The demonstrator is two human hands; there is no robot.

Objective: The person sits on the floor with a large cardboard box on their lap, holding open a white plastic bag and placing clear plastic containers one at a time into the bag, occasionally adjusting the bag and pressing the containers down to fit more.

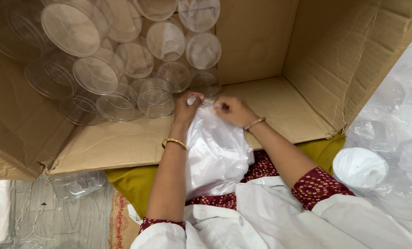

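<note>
Left hand (pixel 187 108) and right hand (pixel 233 110) both pinch top of clear plastic bag (pixel 217 154), fingers closed on bunched mouth. Bag rests on lap, leaning against lower flap of open cardboard box (pixel 270 101). Stacks of clear plastic containers (pixel 123 64) fill box's left side, just beyond hands. White lid stack (pixel 359 167) lies at right among loose plastic wrap.
</note>
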